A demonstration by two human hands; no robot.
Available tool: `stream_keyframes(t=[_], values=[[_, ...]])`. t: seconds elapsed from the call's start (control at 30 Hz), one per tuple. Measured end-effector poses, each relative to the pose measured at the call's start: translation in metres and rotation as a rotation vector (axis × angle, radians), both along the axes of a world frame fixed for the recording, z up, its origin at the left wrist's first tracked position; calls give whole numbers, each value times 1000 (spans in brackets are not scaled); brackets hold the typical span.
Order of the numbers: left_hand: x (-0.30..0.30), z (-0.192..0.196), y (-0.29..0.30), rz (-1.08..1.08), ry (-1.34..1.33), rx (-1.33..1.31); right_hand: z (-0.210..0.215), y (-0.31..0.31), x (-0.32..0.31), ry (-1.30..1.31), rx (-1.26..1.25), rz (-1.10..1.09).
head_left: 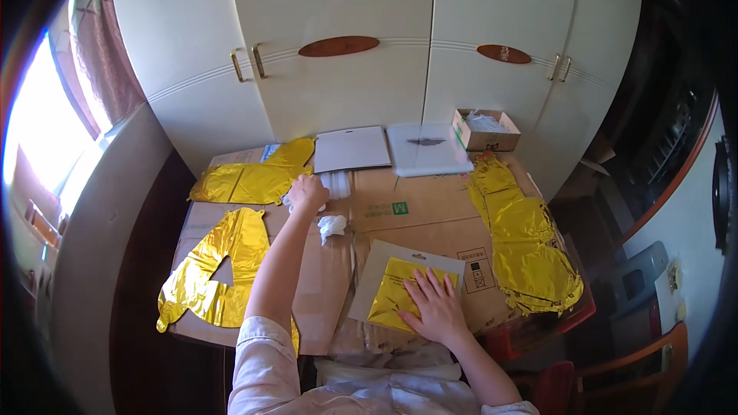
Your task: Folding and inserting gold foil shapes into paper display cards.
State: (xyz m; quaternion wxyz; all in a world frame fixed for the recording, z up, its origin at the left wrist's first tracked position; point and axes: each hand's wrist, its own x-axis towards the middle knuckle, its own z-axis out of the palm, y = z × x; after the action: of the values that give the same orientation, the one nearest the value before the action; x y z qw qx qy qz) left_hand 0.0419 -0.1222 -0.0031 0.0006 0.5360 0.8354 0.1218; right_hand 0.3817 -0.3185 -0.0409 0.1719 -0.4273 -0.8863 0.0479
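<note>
My right hand point(435, 307) lies flat, fingers spread, on a folded gold foil balloon in a clear packet with a grey card backing point(388, 286), near the front of the cardboard-covered table point(419, 219). My left hand point(307, 191) reaches far forward and closes around the end of a bundle of thin white sticks point(335, 182). Just beyond my left hand lies a flat gold foil balloon point(250, 180). A crumpled white wad point(332, 225) sits just right of my left forearm.
More flat gold foil balloons lie at the left front point(217, 269) and along the right side point(526, 242). Two flat white packets point(351, 148) point(427, 149) and a small open cardboard box point(486, 131) sit at the back. White wardrobe doors point(346, 46) stand behind; a chair point(646, 353) at right.
</note>
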Motion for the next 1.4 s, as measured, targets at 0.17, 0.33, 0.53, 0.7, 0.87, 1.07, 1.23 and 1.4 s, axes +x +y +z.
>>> stream_keyframes(t=[0.17,0.33,0.53,0.7,0.87,1.07,1.23,1.4], values=[[-4,-4,12,24,-15,-121,1,-1,0,-3,7,-11],[-11,-2,12,13,-19,-93,2,1,-1,13,16,0],[17,30,-47,-243,-78,52,0,2,2,7,-6,-1],[60,45,-217,-565,-272,22,5,1,0,-20,-27,14],[80,21,-310,-625,-303,-49,0,4,1,-9,-6,29],[93,-6,-324,-624,-203,83,3,2,4,-34,-97,70],[94,-8,-328,-566,-252,138,12,2,5,-147,-157,126],[94,-8,-325,-517,-234,156,8,1,5,-127,-132,115]])
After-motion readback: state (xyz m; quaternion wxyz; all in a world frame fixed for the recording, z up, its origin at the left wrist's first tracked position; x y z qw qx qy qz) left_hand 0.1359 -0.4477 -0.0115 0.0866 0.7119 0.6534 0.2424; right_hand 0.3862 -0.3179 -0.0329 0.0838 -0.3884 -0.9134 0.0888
